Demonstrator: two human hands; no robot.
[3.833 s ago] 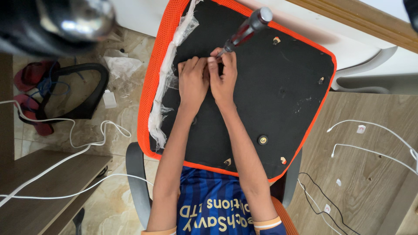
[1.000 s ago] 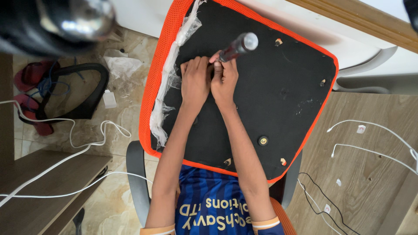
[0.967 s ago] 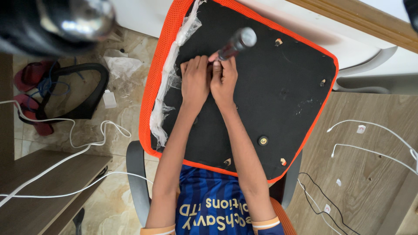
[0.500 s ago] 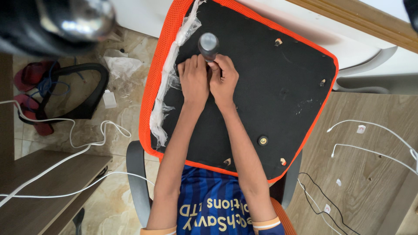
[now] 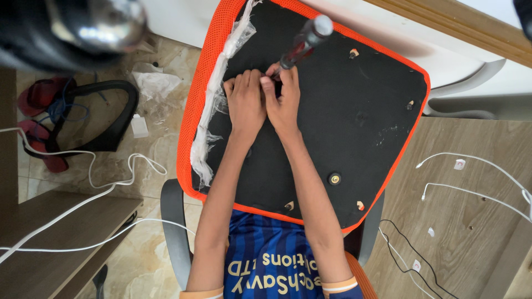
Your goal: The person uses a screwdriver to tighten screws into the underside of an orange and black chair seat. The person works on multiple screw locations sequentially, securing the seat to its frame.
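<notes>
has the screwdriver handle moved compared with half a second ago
Yes. The screwdriver handle has tilted from pointing at the camera toward the bolt hole on the black seat base.

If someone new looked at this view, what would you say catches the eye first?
The upturned chair seat, black underneath with a bright orange mesh rim, fills the middle. At its upper left, the left hand and right hand press together around a screwdriver whose handle tilts up to the right. Torn clear plastic wrap hangs along the seat's left edge.

Red-handled screwdriver (image 5: 302,41) — tilted, upright-ish.
</notes>
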